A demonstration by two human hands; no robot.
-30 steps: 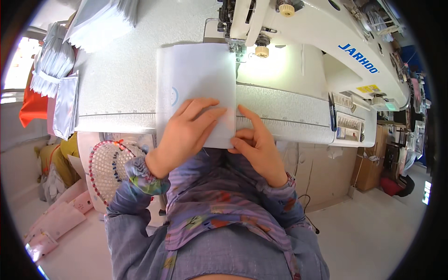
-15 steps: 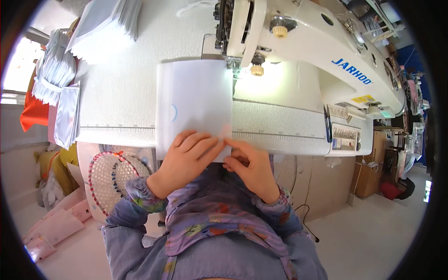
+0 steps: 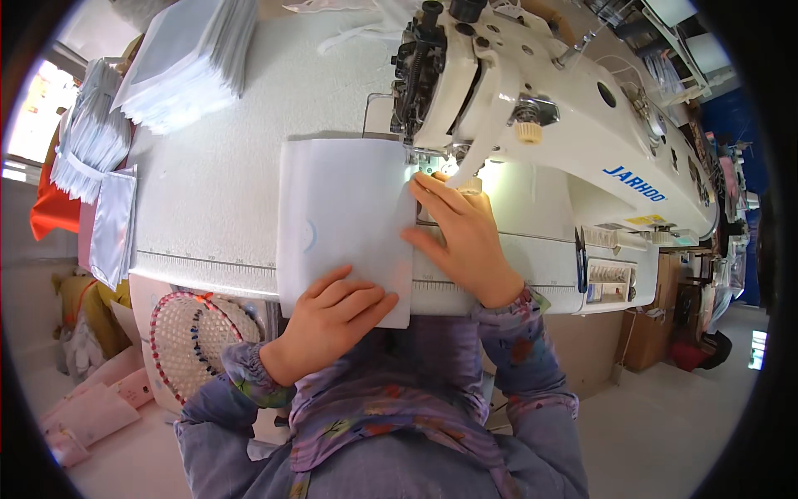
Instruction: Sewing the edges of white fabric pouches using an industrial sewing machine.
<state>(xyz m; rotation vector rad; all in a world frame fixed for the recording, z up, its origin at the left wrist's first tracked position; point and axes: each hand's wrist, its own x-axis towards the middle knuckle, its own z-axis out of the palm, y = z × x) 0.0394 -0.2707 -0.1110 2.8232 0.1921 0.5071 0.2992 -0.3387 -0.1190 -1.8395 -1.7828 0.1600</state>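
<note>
A flat white piece (image 3: 349, 208), fabric or film by its look, lies on the sewing table with its top right corner by the presser foot of a white sewing machine (image 3: 582, 133). A pale blue arc shows faintly near its left side. My left hand (image 3: 328, 324) rests flat on its lower part, fingers spread. Along the right edge, my right hand (image 3: 461, 237) reaches up toward the lit needle area; its fingers are stretched out, fingertips on the edge close to the foot, the thumb apart on the sheet. Part of the foot is hidden behind the machine head.
A stack of white pouches (image 3: 191, 75) stands at the far left, beside a banded bundle (image 3: 91, 141) of similar pieces. Black scissors (image 3: 581, 258) and a small parts tray (image 3: 611, 281) sit right of the ruler strip. A beaded mesh basket (image 3: 195, 345) is below the table's left edge.
My right hand has moved up and forward from the sheet's lower edge to beside the needle. My left hand now lies flatter on the lower part, apart from the right.
</note>
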